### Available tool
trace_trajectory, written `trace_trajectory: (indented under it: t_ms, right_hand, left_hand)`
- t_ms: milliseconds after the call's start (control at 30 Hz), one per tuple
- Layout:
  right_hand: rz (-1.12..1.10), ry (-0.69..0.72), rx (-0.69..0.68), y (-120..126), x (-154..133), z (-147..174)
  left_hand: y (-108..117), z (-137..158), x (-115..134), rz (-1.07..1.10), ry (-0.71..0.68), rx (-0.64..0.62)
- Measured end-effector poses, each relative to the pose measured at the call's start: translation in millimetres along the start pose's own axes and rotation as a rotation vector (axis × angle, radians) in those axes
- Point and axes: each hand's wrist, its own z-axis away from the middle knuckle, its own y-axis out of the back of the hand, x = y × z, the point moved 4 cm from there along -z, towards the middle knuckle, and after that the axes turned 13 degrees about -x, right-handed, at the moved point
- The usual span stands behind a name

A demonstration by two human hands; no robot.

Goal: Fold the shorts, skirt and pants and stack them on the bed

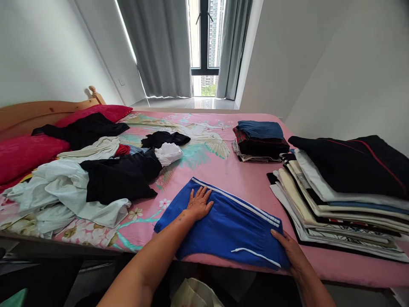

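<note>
From the head view, we see smooth blue shorts (223, 226) lying flat and folded at the near edge of the bed (249, 179), white stripes (271, 218) running along their far side and a thin white cord (255, 252) trailing near the waist. Our left hand (200, 204) rests open, fingers spread, on the cloth. Our right hand (290, 249) touches the waist end; whether it grips, we cannot tell. Crumpled clothes (121, 177) heap leftward; a layered stack (338, 202) stands right.

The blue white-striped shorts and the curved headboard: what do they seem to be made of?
Blue white-striped shorts: probably matte fabric, perhaps knit; soft gathers show near the waist. Curved light-brown headboard: apparently smooth wood, perhaps varnished; a dark knot shows.
</note>
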Motion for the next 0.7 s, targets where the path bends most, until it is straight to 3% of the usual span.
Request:
trace_trajectory:
  t_ms: [100, 167, 333, 400, 533, 700]
  right_hand:
    - [-0.037, -0.02, 0.004, -1.9, 0.2, 1.2]
    - [-0.056, -0.021, 0.011, -4.3, -1.3, 3.4]
    - [-0.046, 0.034, 0.02, -32.3, -20.1, 20.2]
    - [-0.003, 0.081, 0.014, -56.3, -35.1, 28.5]
    - [0.078, 0.183, -0.015, -117.4, -64.7, 32.1]
    - [0.19, 0.271, -0.067, -193.8, -70.0, -1.7]
  left_hand:
    - [3.4, 5.2, 15.6, 0.008, 0.001, 0.01]
    - [1.3, 10.2, 35.8, 0.029, -0.072, 0.017]
    - [-23.8, 8.1, 73.7, 0.304, -0.127, 0.006]
    - [-29.3, 4.2, 76.4, 0.586, -0.145, 0.054]
    - [-35.9, 7.8, 72.2, 1.418, -0.209, 0.116]
    - [-51.9, 46.8, 66.8, 1.832, -0.168, 0.089]
